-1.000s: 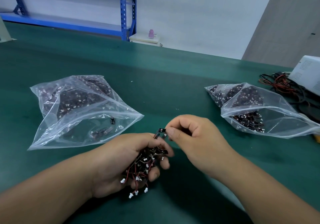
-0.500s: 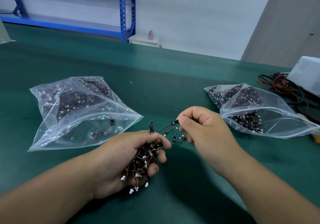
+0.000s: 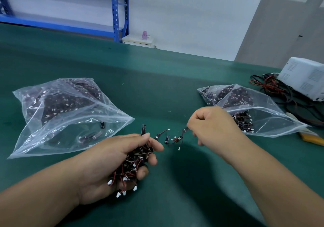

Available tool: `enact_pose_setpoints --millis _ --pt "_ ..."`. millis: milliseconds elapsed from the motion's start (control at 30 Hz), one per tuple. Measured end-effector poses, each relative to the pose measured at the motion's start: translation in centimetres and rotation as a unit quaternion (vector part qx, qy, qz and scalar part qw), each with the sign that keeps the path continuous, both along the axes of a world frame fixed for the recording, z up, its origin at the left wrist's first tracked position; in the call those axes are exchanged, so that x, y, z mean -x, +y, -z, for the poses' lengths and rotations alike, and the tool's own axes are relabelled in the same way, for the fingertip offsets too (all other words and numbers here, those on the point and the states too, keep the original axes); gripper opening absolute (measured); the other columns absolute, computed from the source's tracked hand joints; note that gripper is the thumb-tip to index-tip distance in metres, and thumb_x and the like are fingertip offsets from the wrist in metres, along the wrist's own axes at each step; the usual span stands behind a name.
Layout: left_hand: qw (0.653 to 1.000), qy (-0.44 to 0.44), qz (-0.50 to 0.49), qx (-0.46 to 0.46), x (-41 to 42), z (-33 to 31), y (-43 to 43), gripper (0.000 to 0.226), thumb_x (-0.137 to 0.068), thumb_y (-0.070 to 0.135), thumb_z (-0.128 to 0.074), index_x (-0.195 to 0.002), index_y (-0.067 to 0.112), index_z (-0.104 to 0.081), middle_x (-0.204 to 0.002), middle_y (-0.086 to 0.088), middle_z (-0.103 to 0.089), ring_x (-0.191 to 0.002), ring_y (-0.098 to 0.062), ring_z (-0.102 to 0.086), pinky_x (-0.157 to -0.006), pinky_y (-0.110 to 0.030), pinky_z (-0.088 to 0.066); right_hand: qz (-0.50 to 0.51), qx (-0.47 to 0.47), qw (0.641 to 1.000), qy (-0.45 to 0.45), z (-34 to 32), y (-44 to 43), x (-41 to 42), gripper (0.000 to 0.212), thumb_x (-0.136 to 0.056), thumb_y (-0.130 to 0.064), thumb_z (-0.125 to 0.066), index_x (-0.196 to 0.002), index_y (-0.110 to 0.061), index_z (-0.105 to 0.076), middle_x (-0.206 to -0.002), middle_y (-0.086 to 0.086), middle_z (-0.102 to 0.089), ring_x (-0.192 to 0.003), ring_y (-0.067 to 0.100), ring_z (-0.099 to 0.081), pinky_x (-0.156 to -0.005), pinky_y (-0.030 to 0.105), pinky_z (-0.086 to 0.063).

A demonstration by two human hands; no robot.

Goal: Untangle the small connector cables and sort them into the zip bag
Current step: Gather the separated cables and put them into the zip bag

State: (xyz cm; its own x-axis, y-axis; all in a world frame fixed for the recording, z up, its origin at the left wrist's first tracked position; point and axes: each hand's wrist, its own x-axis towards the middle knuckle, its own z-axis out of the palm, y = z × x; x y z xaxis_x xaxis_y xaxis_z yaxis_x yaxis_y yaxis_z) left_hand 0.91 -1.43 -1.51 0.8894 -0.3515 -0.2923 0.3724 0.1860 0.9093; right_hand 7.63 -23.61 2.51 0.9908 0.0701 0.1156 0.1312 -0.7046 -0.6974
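My left hand [image 3: 112,163] grips a tangled bundle of small connector cables [image 3: 129,170], red and black wires with white plugs hanging below the fingers. My right hand [image 3: 212,126] pinches the end of a few cables [image 3: 172,138] that stretch out in the air between both hands. A clear zip bag [image 3: 66,116] with many cables lies on the left, its mouth facing my left hand. A second clear zip bag [image 3: 254,111] with cables lies on the right, partly behind my right hand.
The work surface is a green mat [image 3: 157,90]. A white box [image 3: 305,76] and a heap of black and red wires [image 3: 273,88] sit at the far right. A yellow object [image 3: 312,138] lies by the right bag. Blue shelving [image 3: 119,11] stands beyond the table.
My right hand has moved right and away from the left hand, drawing a few cables out of the bundle. The left hand has stayed in place with the bundle.
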Motion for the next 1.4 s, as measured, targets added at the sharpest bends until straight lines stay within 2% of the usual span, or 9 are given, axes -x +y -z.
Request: enact_pose_setpoints --millis 200,333,500,600,767,933,1067,1233,1400 --pt "0.999 0.010 -0.030 0.014 -0.2 0.5 0.4 0.071 -0.051 0.057 -0.090 -0.103 0.013 -0.072 -0.080 -0.005 -0.065 -0.050 -0.018 -0.052 -0.044 -0.022 -0.030 0.001 0.168 0.986 -0.007 0.7 -0.8 -0.6 0.017 -0.086 -0.022 -0.059 -0.074 -0.021 -0.071 -0.058 -0.003 -0.067 -0.052 0.018 -0.063 -0.051 0.026 -0.054" --pt "0.998 0.004 -0.056 0.015 0.6 0.0 -0.2 0.044 -0.071 0.048 -0.077 -0.098 0.013 -0.073 -0.074 -0.003 -0.060 -0.048 -0.015 -0.049 -0.039 -0.018 -0.031 -0.004 0.197 0.976 -0.089 0.4 -0.5 -0.3 0.014 -0.089 -0.023 -0.060 -0.080 -0.025 -0.070 -0.069 -0.009 -0.067 -0.064 0.012 -0.062 -0.067 0.031 -0.056" --pt "0.988 -0.076 -0.083 -0.109 1.6 -1.5 -1.1 0.025 -0.093 0.034 -0.059 -0.079 0.019 -0.073 -0.061 -0.002 -0.058 -0.040 -0.012 -0.046 -0.035 -0.018 -0.032 -0.202 -0.049 0.975 -0.082 0.0 2.6 2.5 0.023 -0.078 -0.053 -0.060 -0.090 -0.035 -0.070 -0.074 -0.016 -0.066 -0.059 0.003 -0.055 -0.058 0.015 -0.043" --pt "0.977 -0.105 -0.058 -0.177 1.8 -1.9 -1.1 0.031 -0.091 0.036 -0.060 -0.065 0.020 -0.064 -0.050 -0.004 -0.055 -0.036 -0.011 -0.042 -0.037 -0.018 -0.031 -0.261 -0.027 0.959 -0.108 0.6 4.1 3.9 0.025 -0.079 -0.054 -0.062 -0.092 -0.035 -0.072 -0.077 -0.012 -0.066 -0.069 0.006 -0.060 -0.061 0.018 -0.045" --pt "0.976 -0.125 -0.024 -0.175 1.6 -1.7 -1.0 0.027 -0.093 0.032 -0.062 -0.068 0.024 -0.069 -0.055 0.001 -0.059 -0.039 -0.009 -0.046 -0.043 -0.018 -0.036 -0.228 -0.063 0.964 -0.118 0.9 4.4 3.8 0.013 -0.087 -0.020 -0.070 -0.074 -0.023 -0.069 -0.068 -0.009 -0.066 -0.066 0.005 -0.062 -0.060 0.022 -0.049" --pt "0.991 -0.085 -0.031 -0.101 1.1 -1.1 -0.6 0.021 -0.087 0.032 -0.065 -0.086 0.012 -0.073 -0.070 -0.004 -0.061 -0.046 -0.014 -0.050 -0.042 -0.020 -0.036 -0.107 -0.234 0.966 -0.024 0.1 3.7 2.8 0.013 -0.090 -0.022 -0.068 -0.077 -0.021 -0.070 -0.057 -0.002 -0.059 -0.046 0.007 -0.041 -0.046 0.022 -0.034" --pt "0.996 -0.015 -0.066 -0.054 0.2 -0.8 0.0 0.035 -0.074 0.044 -0.067 -0.090 0.014 -0.075 -0.073 -0.002 -0.061 -0.047 -0.014 -0.050 -0.037 -0.018 -0.028 -0.056 -0.078 0.994 -0.042 -1.6 1.3 1.4 0.016 -0.086 -0.023 -0.069 -0.070 -0.025 -0.070 -0.053 -0.007 -0.064 -0.039 0.007 -0.045 -0.039 0.019 -0.036" --pt "0.990 0.079 -0.114 0.013 -1.2 -0.4 0.9 0.033 -0.090 0.031 -0.054 -0.098 0.010 -0.077 -0.078 -0.003 -0.066 -0.050 -0.015 -0.054 -0.035 -0.019 -0.032 -0.022 0.114 0.993 0.007 -2.0 -0.8 -0.1 0.025 -0.081 -0.015 -0.063 -0.069 -0.035 -0.070 -0.058 -0.002 -0.069 -0.035 0.013 -0.050 -0.035 0.019 -0.037" --pt "0.992 0.059 -0.108 -0.002 -1.8 0.8 1.2 0.033 -0.091 0.020 -0.046 -0.101 0.013 -0.077 -0.078 -0.002 -0.068 -0.050 -0.016 -0.054 -0.038 -0.019 -0.032 -0.012 0.238 0.971 0.030 -1.4 -1.4 -0.5 0.016 -0.086 -0.025 -0.068 -0.071 -0.026 -0.070 -0.060 -0.003 -0.070 -0.052 0.018 -0.066 -0.049 0.022 -0.050"
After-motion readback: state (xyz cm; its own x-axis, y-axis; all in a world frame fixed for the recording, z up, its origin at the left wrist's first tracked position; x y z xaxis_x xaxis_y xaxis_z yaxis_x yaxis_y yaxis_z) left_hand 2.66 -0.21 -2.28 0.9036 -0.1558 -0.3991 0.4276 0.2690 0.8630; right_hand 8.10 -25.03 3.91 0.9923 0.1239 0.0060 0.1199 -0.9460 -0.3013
